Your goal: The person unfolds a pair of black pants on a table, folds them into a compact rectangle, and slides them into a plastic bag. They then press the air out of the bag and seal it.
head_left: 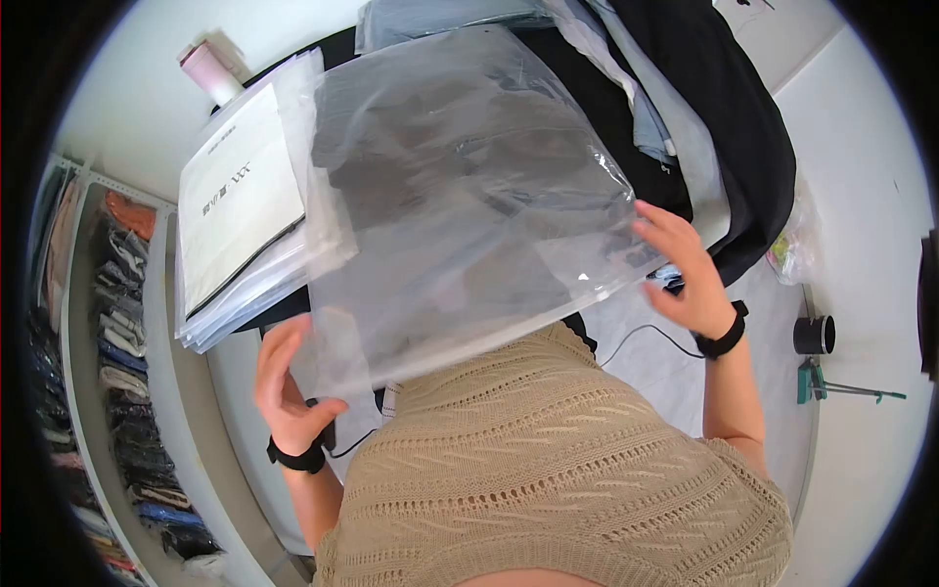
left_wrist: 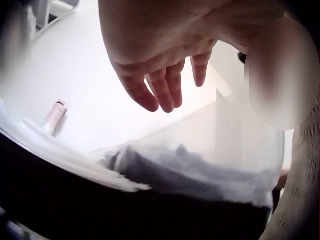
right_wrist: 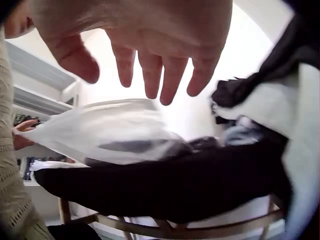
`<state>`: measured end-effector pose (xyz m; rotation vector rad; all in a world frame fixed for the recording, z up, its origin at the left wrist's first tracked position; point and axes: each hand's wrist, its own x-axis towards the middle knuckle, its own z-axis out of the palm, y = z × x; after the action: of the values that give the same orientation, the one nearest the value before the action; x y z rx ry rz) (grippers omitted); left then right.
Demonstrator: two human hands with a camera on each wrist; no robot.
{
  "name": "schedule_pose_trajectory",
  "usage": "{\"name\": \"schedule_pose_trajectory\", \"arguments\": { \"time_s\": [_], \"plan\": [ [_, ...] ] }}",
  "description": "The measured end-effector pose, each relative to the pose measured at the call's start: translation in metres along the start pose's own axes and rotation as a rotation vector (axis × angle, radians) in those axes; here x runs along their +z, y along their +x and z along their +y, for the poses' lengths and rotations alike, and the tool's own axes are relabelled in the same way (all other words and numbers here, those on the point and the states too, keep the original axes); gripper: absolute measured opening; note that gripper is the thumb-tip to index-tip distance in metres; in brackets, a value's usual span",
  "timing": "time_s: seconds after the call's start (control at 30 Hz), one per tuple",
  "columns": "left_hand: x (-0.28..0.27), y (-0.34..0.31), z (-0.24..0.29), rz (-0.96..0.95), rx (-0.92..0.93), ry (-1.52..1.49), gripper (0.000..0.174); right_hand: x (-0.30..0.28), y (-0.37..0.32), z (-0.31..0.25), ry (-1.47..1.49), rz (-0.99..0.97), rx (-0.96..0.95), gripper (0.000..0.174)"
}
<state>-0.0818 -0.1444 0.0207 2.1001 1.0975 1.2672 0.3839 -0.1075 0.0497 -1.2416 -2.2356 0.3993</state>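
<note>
A large clear plastic bag (head_left: 460,196) lies across the black-covered surface, its near edge lifted toward the person's body. Dark grey material shows through the film. The left hand (head_left: 289,382) is at the bag's near left corner, thumb and fingers spread apart; in the left wrist view its fingers (left_wrist: 162,87) hang loosely with nothing gripped. At the bag's right edge is the right hand (head_left: 690,279), fingertips close to the film. Its fingers (right_wrist: 167,82) are extended and apart in the right wrist view, above the bag (right_wrist: 125,130).
A stack of plastic sleeves with a white printed sheet (head_left: 245,191) lies left of the bag. Behind it stands a pink bottle (head_left: 210,70). Clothes (head_left: 675,127) are heaped at the right. Shelves of bagged garments (head_left: 122,342) line the left wall. A cable (head_left: 646,330) hangs below.
</note>
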Motion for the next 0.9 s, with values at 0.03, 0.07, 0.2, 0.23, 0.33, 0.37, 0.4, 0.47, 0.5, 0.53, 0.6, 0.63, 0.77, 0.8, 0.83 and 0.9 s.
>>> {"name": "schedule_pose_trajectory", "arguments": {
  "time_s": [0.03,0.07,0.2,0.23,0.33,0.37,0.4,0.47,0.5,0.53,0.6,0.63,0.77,0.8,0.83,0.9],
  "plan": [
    [0.0,0.002,-0.003,-0.005,0.003,-0.004,0.072,-0.004,-0.01,0.019,0.035,0.032,0.086,0.069],
    [0.001,0.005,-0.005,-0.076,-0.1,0.206,0.085,-0.006,-0.018,0.037,-0.019,0.077,0.136,0.068],
    [0.005,0.011,-0.05,-0.171,-0.179,0.556,0.112,0.018,-0.014,0.082,-0.106,0.21,0.178,0.064],
    [0.007,0.018,-0.062,-0.142,-0.118,0.566,0.11,0.028,-0.012,0.094,-0.066,0.241,0.187,0.062],
    [0.017,0.046,-0.079,-0.151,-0.031,0.572,0.107,0.048,0.012,0.101,0.007,0.287,0.136,0.066],
    [0.02,0.055,-0.081,-0.172,0.022,0.554,0.106,0.05,0.021,0.099,-0.017,0.272,0.109,0.071],
    [0.022,0.061,-0.082,-0.178,0.039,0.557,0.102,0.051,0.03,0.097,-0.017,0.265,0.092,0.074],
    [0.03,0.069,-0.088,-0.127,0.056,0.507,0.102,0.056,0.046,0.096,0.023,0.237,0.099,0.081],
    [0.033,0.073,-0.088,-0.09,0.066,0.438,0.102,0.056,0.053,0.096,0.026,0.243,0.082,0.081],
    [0.036,0.078,-0.086,-0.052,0.047,0.399,0.089,0.055,0.059,0.095,0.038,0.231,0.034,0.083],
    [0.034,0.084,-0.087,-0.088,0.047,0.448,0.073,0.053,0.065,0.091,0.068,0.211,0.013,0.067],
    [0.034,0.086,-0.087,-0.131,0.042,0.486,0.057,0.052,0.066,0.094,0.069,0.211,0.011,0.067],
    [0.016,0.094,-0.077,-0.132,0.178,0.521,0.027,0.039,0.065,0.09,0.014,0.185,-0.033,0.023],
    [0.011,0.094,-0.073,-0.133,0.174,0.535,0.023,0.034,0.061,0.092,0.03,0.203,-0.071,0.022],
    [0.007,0.094,-0.073,-0.137,0.172,0.547,0.019,0.031,0.058,0.094,0.044,0.221,-0.106,0.022],
    [0.002,0.083,-0.083,-0.17,0.174,0.474,0.028,0.031,0.05,0.092,0.071,0.16,-0.119,0.03]
  ]
}}
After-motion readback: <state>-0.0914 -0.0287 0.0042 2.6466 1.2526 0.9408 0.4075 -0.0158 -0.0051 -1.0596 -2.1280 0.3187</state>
